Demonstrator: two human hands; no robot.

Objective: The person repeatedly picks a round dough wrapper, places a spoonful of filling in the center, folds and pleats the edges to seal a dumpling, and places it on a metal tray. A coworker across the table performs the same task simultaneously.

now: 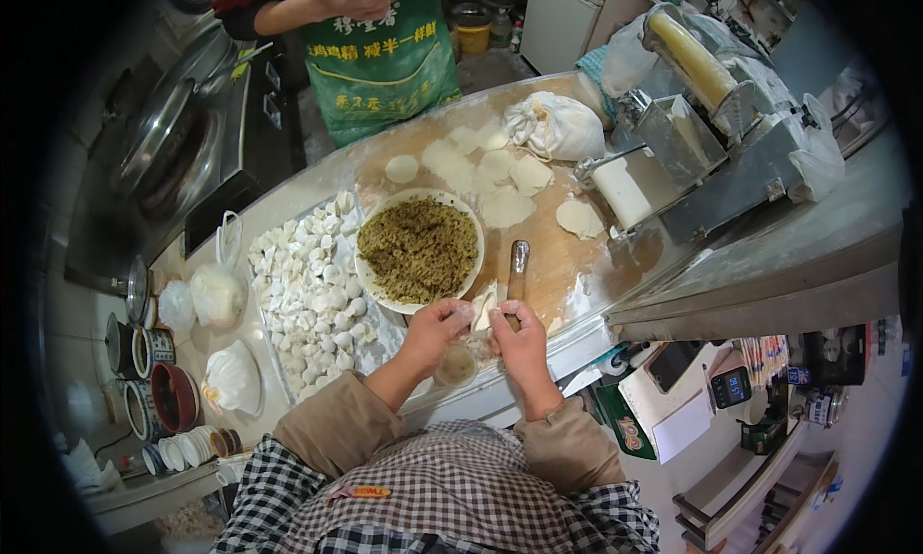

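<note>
Between my two hands is a folded dough wrapper (486, 307), pale and pinched along its edge. My left hand (441, 330) grips its left side with thumb and fingers. On the other side, my right hand (520, 337) pinches the wrapper's edge. Just beyond my left hand stands a white bowl (362, 274) of brown-green minced filling (420, 247). A spatula-like tool with a shiny handle (518, 262) lies beyond my right hand, its lower end partly hidden by the fingers. Below the wrapper, a small round dish (456, 366) sits near the table edge.
Left of the bowl, a tray holds many dumplings (317, 301). Flat dough rounds (497, 172) lie on the floured board beside a tied white cloth bundle (555, 125). A dough-rolling machine (670, 157) stands at right. Across the table is a person in a green apron (378, 63).
</note>
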